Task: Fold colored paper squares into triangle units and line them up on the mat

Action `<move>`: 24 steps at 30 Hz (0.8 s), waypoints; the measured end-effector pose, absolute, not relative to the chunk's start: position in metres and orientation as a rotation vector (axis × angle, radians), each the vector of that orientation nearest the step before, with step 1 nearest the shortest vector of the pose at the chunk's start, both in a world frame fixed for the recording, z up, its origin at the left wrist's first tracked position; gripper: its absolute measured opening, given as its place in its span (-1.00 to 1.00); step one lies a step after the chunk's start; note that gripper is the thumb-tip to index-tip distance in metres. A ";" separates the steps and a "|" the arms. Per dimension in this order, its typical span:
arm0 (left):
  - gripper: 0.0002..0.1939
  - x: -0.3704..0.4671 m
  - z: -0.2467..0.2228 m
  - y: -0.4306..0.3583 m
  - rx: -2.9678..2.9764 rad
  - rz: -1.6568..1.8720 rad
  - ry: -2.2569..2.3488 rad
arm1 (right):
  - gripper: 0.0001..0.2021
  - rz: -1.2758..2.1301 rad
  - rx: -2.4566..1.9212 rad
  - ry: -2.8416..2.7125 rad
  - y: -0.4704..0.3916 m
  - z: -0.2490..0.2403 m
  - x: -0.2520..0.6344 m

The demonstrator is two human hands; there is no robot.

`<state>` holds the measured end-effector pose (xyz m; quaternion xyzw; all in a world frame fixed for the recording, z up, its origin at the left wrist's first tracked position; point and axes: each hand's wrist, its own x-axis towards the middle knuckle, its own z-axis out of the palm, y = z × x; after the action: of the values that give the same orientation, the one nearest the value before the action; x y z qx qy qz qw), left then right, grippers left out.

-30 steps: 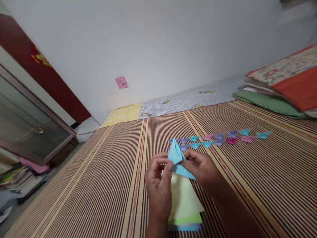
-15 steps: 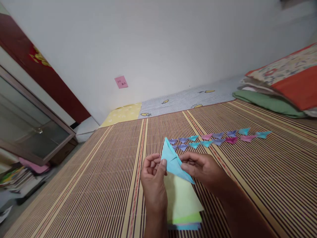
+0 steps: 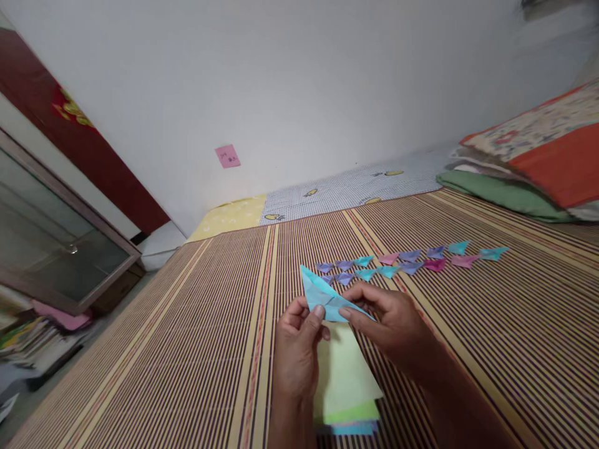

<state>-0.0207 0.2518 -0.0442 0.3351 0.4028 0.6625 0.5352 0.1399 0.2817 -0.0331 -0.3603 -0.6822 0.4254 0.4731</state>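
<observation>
Between my two hands is a light blue sheet of origami paper (image 3: 327, 300), folded into a long triangle with a crease mark at its middle. My left hand (image 3: 299, 340) pinches its lower left part, thumb on the near face. On the right side, my right hand (image 3: 386, 318) grips it with thumb in front and fingers behind, partly hidden by the paper. Below the held paper lies a stack of square paper (image 3: 349, 374), pale yellow on top, with green and blue edges showing. Two rows of small folded paper boats (image 3: 412, 268) in blue, purple and pink stand just beyond.
A striped bamboo mat (image 3: 196, 349) covers the bed. Folded bedding (image 3: 543, 162) is piled at the right against the wall. A pink note (image 3: 227, 156) is stuck on the wall. At left are a glass-panelled door (image 3: 56, 231) and stacked books (image 3: 32, 343).
The blue paper has been turned so its long lower edge lies flatter, and its tip has shifted left. Both thumbs now press close together along the lower edge.
</observation>
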 end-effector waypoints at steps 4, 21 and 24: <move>-0.70 -0.016 -0.039 0.251 0.689 1.565 0.894 | -0.96 1.001 -0.876 -1.686 0.278 -0.028 0.140; -0.67 -0.018 -0.034 0.253 0.398 1.654 0.782 | -0.90 0.736 -0.701 -1.727 0.284 -0.034 0.140; -0.69 -0.017 -0.031 0.252 0.426 1.673 0.735 | -0.89 0.775 -0.708 -1.757 0.284 -0.034 0.139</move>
<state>-0.0168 0.2517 -0.0315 0.1831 0.3160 0.7191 0.5911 0.1391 0.2842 -0.0343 -0.2954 -0.7330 0.3231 0.5206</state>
